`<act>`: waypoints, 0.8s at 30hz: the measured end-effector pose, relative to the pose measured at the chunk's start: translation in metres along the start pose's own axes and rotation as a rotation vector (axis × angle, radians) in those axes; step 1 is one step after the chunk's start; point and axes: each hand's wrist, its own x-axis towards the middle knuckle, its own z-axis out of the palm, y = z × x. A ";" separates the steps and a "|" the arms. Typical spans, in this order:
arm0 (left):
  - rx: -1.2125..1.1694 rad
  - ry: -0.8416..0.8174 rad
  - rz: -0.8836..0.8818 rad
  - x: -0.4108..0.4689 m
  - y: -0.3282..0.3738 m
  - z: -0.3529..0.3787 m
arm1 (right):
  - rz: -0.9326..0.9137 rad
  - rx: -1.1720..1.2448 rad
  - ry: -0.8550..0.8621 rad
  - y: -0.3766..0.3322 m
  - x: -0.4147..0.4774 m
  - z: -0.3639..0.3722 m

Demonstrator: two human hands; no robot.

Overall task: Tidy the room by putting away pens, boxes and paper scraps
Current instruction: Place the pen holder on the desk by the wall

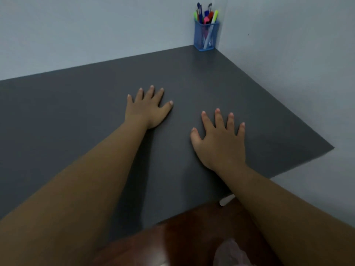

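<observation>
Resting flat, palms down on desk [96,104] | left hand [148,108], right hand [221,139] | fingers spread, holding nothing

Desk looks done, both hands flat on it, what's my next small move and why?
Probably lift the right hand and reach down for the small white object below the desk edge: the pens already stand in the blue holder, and both the left hand and right are empty.

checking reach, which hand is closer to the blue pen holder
The left hand. It lies farther forward on the desk than the right hand, nearer the pen holder.
</observation>
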 end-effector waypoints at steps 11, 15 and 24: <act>0.018 0.044 0.013 -0.214 0.013 0.013 | -0.039 0.122 0.124 -0.006 -0.006 -0.017; 0.032 0.108 -0.003 -0.259 0.015 0.022 | -0.154 0.198 0.212 0.001 -0.033 -0.016; 0.102 0.372 0.043 -0.316 0.014 0.051 | -0.262 0.136 0.189 0.030 -0.144 0.023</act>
